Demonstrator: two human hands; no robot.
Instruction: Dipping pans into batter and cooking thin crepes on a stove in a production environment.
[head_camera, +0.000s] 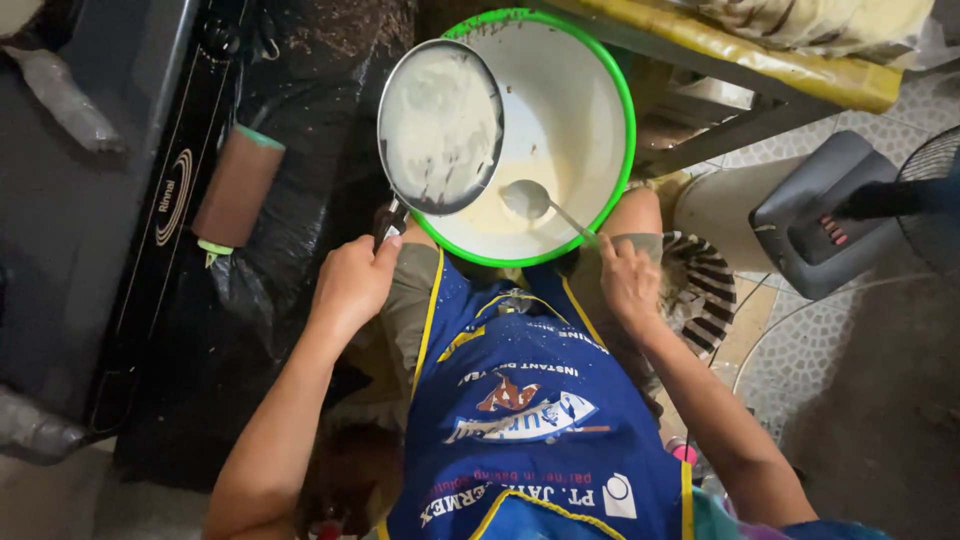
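Observation:
My left hand (352, 280) grips the dark handle of a small frying pan (440, 125) coated with pale batter, held tilted over the rim of a white basin with a green rim (622, 150). The basin sits between my knees and holds pale batter. My right hand (628, 280) holds the thin handle of a metal ladle (530, 200), whose bowl rests in the batter near the basin's front. A blue apron (530, 420) covers my lap below both hands.
A black stove top (120, 200) lies at the left with a brown cylinder with green ends (237, 188) beside it. A yellow-edged table (780, 60) stands at the upper right. A grey fan base (825, 215) and a striped basket (705, 285) are at the right.

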